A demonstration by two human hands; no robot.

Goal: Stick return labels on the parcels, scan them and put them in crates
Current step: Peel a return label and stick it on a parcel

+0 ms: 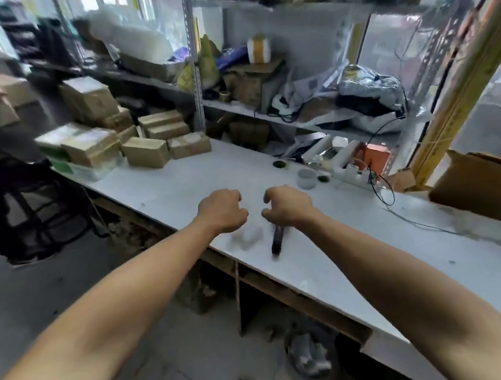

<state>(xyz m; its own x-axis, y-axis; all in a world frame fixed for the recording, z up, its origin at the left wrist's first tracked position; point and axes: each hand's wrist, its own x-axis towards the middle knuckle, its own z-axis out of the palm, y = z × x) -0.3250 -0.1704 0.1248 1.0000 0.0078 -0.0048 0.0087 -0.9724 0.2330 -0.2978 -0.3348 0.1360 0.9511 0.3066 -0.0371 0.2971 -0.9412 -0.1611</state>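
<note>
**Reaching out over the bench, parcels stacked at its far-left end**

Hovering side by side above the near edge of the bench [326, 262], the left hand [222, 211] and right hand [289, 206] both have their fingers loosely curled inward and hold nothing that can be seen; blur hides whether the fingertips touch anything.

The parcels [134, 139] sit in a pile at the far-left end of the bench, well apart from both hands. They look like small taped cardboard boxes: probably light, stiff enough to take a firm hold, with flat tops that should accept a label well. Taking one across its short sides, thumb opposite fingers, seems safest; glossy tape may be slippery.

Just beneath the right wrist lies a dark pen-like object [277, 239], near the front edge, beside a pale blurred patch that cannot be identified. A small white cup [307, 178] stands toward the back edge.

Pale and smooth, the bench top would let boxes slide easily. Behind it, metal shelving [193, 57] holds bags, boxes and cables, and an open cardboard box [481, 189] rests at the far-right end. No crate can be made out with certainty.
</note>
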